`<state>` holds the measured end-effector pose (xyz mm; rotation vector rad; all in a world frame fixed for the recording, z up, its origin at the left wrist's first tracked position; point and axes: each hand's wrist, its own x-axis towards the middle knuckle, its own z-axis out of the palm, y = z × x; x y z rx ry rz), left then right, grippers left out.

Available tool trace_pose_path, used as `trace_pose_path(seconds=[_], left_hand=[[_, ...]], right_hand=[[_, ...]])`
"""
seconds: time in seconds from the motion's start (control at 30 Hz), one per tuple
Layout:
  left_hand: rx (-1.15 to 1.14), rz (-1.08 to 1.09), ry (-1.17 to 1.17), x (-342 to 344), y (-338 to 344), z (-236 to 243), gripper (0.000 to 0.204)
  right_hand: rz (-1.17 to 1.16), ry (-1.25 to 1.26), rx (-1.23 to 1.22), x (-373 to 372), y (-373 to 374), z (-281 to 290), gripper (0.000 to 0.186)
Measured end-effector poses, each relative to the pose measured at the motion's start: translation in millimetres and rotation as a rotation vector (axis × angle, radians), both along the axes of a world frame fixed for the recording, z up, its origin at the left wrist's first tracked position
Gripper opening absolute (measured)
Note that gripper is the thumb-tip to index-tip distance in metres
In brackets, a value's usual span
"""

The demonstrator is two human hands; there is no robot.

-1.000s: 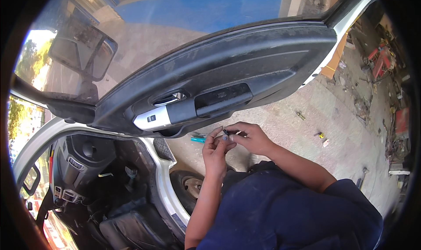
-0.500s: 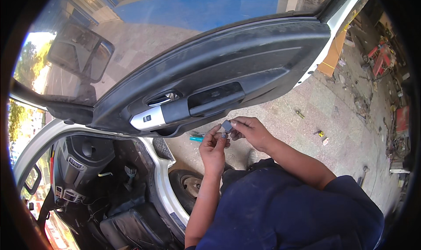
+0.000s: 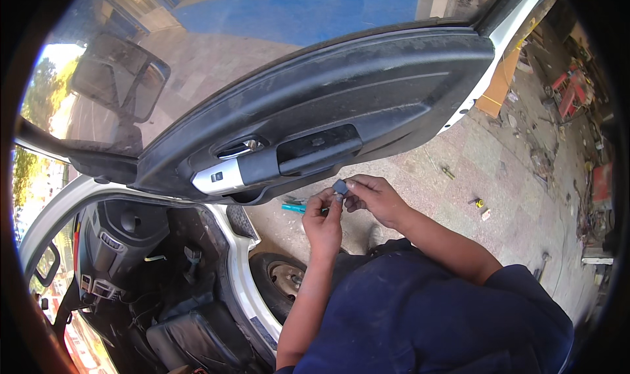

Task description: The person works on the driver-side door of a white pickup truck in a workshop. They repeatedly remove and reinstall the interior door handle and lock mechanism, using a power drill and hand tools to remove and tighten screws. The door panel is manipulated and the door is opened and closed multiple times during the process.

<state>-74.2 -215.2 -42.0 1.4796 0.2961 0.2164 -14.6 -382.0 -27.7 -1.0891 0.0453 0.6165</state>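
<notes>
Between my two hands is a small grey-blue square piece [image 3: 340, 187], too small to tell its kind. My right hand [image 3: 374, 198] pinches its right side between thumb and fingers. From below, the thumb and fingertips of my left hand [image 3: 323, 222] close on its lower edge. Just beyond both hands is the inner panel of an open vehicle door [image 3: 387, 105]. It carries a silver switch plate [image 3: 220, 178] with one dark button, a chrome inner handle [image 3: 239, 149] and a recessed pull pocket [image 3: 319, 147].
A teal-handled tool [image 3: 293, 208] lies left of my left hand, low under the door. The cab seat [image 3: 190, 341] and a wheel [image 3: 283, 279] are at lower left. On the floor at right lie a small yellow-black item [image 3: 480, 203], cardboard [image 3: 499, 85] and red equipment [image 3: 573, 93].
My left hand has shifted slightly right and up, its thumb now on the lower edge of the square piece. My right hand keeps its pinch almost in place.
</notes>
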Motion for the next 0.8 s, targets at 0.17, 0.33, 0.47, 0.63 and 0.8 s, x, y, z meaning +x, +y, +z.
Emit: trace_pose_path(seconds=[0.17,0.33,0.47,0.63,0.8], left_hand=[[-0.017,0.064,0.091,16,2,1,0.021],[-0.248,0.096,0.038,33,6,-25,0.014],[-0.400,0.130,0.038,47,1,-23,0.013],[-0.575,0.172,0.052,58,0,-28,0.010],[-0.637,0.214,0.045,60,-3,-23,0.009]], right_hand=[[-0.016,0.002,-0.052,5,13,-7,0.030],[-0.062,-0.074,-0.189,21,26,-19,0.030],[-0.166,-0.141,-0.245,27,39,-15,0.029],[-0.228,-0.160,-0.296,26,48,-12,0.029],[-0.218,-0.256,-0.365,28,46,-10,0.030]])
